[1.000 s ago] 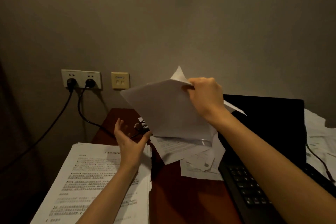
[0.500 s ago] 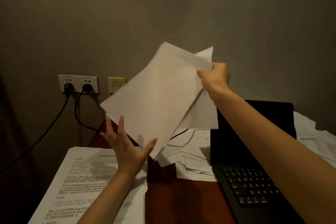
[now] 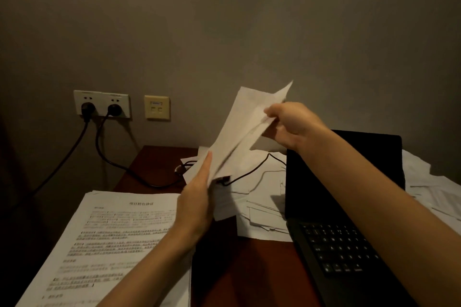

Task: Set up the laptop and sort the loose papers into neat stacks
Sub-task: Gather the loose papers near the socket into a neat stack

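Note:
Held in the air over the desk are a few white sheets (image 3: 245,127), tilted almost on edge. My right hand (image 3: 290,124) pinches their upper corner. My left hand (image 3: 197,203) lies with straight fingers flat against their lower edge. A neat stack of printed papers (image 3: 107,239) lies on the desk at the front left. The black laptop (image 3: 344,207) stands open at the right, screen dark, partly hidden by my right forearm. Loose papers (image 3: 262,212) lie scattered between the stack and the laptop.
More loose papers (image 3: 429,187) spill behind the laptop at the right. A thin black cable (image 3: 252,172) runs over the scattered sheets. Two plugs sit in the wall sockets (image 3: 101,104), their thick cord (image 3: 129,169) trailing onto the dark red desk (image 3: 252,269).
The sheets have swung from facing me to nearly edge-on and dropped lower. My right hand has come down and rightward; my left hand has closed flat against the lower edge.

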